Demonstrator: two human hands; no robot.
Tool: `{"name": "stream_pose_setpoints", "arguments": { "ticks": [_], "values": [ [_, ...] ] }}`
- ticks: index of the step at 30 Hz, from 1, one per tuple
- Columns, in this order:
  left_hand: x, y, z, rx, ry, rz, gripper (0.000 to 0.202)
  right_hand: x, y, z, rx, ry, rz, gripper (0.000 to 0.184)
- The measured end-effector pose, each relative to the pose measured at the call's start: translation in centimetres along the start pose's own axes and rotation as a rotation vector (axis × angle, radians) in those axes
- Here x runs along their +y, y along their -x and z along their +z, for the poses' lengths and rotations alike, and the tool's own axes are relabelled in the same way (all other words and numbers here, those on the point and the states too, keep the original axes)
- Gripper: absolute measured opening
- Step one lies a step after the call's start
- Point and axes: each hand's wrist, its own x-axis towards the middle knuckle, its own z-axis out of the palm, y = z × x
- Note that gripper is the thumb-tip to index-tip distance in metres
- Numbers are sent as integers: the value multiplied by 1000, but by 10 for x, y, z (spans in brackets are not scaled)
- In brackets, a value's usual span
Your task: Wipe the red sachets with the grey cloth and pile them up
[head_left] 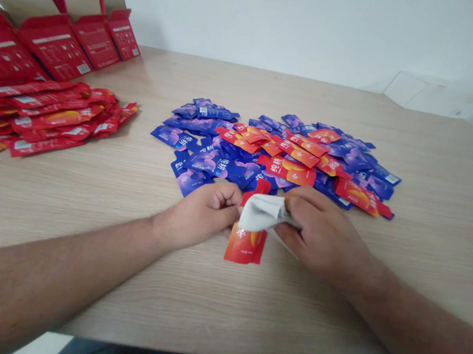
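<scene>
My left hand [203,212] is closed in a pinch on the edge of a red-orange sachet [246,245] that stands on the wooden table [118,277] just in front of me. My right hand [324,238] is closed on a white cloth [261,211] pressed against the upper part of that sachet. Directly behind both hands lies a loose heap of blue sachets [204,158] mixed with red-orange sachets [296,150].
A spread pile of red sachets [44,117] lies at the left. Behind it stand several open red cardboard boxes [57,43] with brown flaps up. A white wall runs along the table's far edge.
</scene>
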Motion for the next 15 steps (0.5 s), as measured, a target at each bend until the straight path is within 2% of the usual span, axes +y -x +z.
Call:
{"name": "stream_pose_setpoints", "arguments": {
  "ticks": [3,5,10,12,15],
  "values": [
    [2,0,0,-42,-25,9,19,8,-4,3,92,18,82,8],
    [1,0,-1,-54,-65,29,18,7,-4,6,86,-1,76,9],
    [-4,-1,-2,-31,-88,80,19,-5,0,4,-85,-89,-127,4],
    [-6,-1,-2,-39,-61,86,21,-6,0,1,-106,-85,-169,7],
    [-7,-1,-2,-71,-50,93,19,-1,-1,-2,-19,-38,-59,6]
  ]
}}
